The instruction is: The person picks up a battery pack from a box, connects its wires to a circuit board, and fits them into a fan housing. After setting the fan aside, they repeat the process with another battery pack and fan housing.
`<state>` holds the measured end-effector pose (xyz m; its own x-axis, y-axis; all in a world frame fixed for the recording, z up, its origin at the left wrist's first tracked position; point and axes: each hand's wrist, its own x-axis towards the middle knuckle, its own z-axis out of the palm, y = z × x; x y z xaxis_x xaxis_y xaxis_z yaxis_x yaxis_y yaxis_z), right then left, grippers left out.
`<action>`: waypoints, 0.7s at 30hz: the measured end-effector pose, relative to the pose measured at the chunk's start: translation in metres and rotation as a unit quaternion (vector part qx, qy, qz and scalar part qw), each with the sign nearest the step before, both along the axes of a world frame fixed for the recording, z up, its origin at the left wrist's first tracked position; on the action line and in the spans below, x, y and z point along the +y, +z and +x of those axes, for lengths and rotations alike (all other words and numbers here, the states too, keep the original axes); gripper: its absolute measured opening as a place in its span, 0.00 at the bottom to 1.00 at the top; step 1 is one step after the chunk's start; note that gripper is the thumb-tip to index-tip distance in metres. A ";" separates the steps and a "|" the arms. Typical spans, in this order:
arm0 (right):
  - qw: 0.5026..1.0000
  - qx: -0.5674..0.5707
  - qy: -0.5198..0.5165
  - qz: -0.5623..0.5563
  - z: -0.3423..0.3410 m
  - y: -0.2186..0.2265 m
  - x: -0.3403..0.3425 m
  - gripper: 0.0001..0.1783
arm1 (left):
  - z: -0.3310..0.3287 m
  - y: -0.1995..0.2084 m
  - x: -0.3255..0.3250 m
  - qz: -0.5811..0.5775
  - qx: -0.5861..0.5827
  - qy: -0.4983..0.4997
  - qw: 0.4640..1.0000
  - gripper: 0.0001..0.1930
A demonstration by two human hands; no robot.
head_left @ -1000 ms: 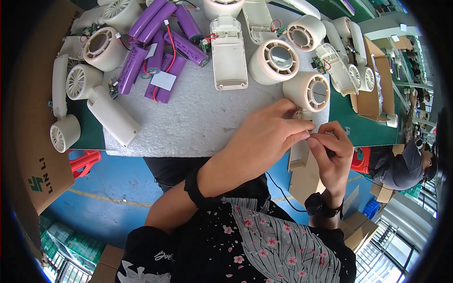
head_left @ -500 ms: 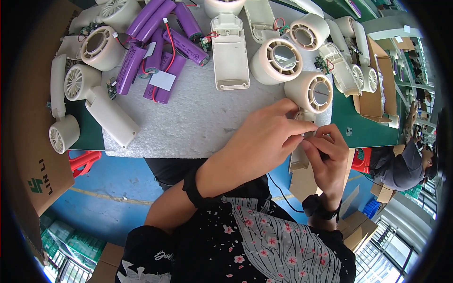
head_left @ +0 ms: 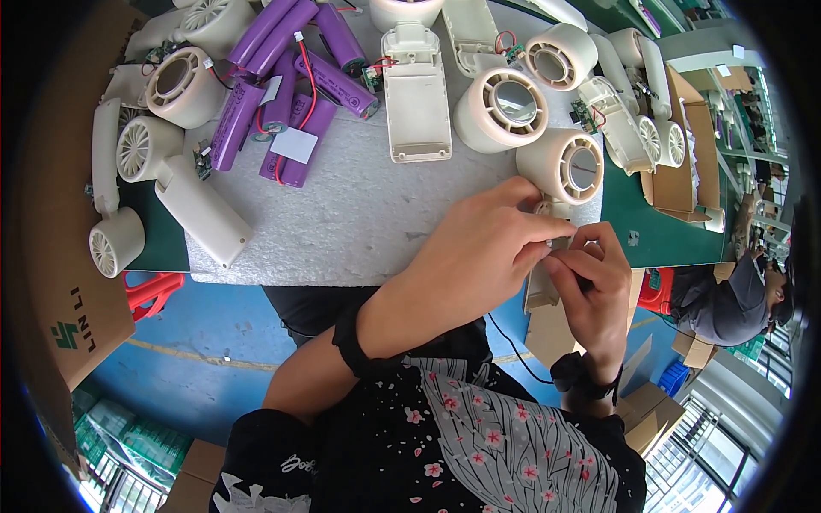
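Observation:
A cream handheld fan (head_left: 560,167) lies at the right front of the foam board, its round head away from me and its open handle toward me. My left hand (head_left: 479,244) is closed round the neck of the fan, thumb and forefinger meeting at the handle's upper end. My right hand (head_left: 596,282) is closed in a pinch right beside those fingertips; what it holds is hidden. The handle's lower end sticks out below my fingers, past the board's front edge. Another fan head (head_left: 503,111) and an open fan handle (head_left: 417,107) lie just beyond.
Purple battery cells (head_left: 329,85) with red leads are piled at the back left. More cream fans (head_left: 201,209) lie to the left. A cardboard box (head_left: 682,145) stands at the right on the green table (head_left: 667,227). A person (head_left: 731,303) is at the far right.
My right hand has shifted very slightly at the handle, and its wrist has moved a little to the right. The left hand keeps its hold on the fan.

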<state>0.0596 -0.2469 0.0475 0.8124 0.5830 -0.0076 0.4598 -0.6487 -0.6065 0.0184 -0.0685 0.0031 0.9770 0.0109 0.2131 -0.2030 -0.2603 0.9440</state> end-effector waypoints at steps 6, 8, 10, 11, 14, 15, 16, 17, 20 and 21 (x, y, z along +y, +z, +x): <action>0.999 0.031 0.013 0.013 0.005 0.000 -0.001 0.05 | 0.000 0.000 0.000 -0.010 0.005 -0.001 1.000 0.14; 0.999 0.036 0.019 0.018 0.006 0.000 -0.002 0.05 | 0.000 0.000 0.000 -0.015 0.009 -0.002 1.000 0.14; 0.999 0.040 0.022 0.020 0.006 -0.001 -0.002 0.05 | 0.000 -0.002 0.000 -0.017 0.005 0.000 1.000 0.14; 0.999 0.037 0.019 0.021 0.005 0.000 -0.002 0.05 | 0.000 -0.002 -0.001 -0.017 0.003 0.001 1.000 0.14; 0.999 0.033 0.012 0.024 0.004 0.000 -0.001 0.05 | 0.000 -0.001 0.000 -0.017 0.000 0.004 1.000 0.14; 0.999 0.025 0.012 0.025 0.003 0.000 -0.001 0.05 | 0.000 -0.001 0.000 -0.017 -0.001 0.005 1.000 0.14; 0.999 0.015 0.012 0.025 0.003 -0.001 -0.001 0.05 | 0.001 -0.001 0.000 -0.017 -0.001 0.004 1.000 0.14; 1.000 0.006 0.012 0.026 0.003 -0.001 -0.001 0.05 | 0.001 -0.001 0.000 -0.016 -0.001 0.002 1.000 0.14; 0.999 -0.005 0.014 0.037 0.004 -0.003 -0.003 0.05 | 0.001 -0.002 0.000 -0.012 -0.002 -0.001 1.000 0.14; 0.999 -0.011 0.016 0.042 0.004 -0.004 -0.003 0.05 | 0.001 -0.003 0.000 -0.012 -0.004 -0.003 1.000 0.14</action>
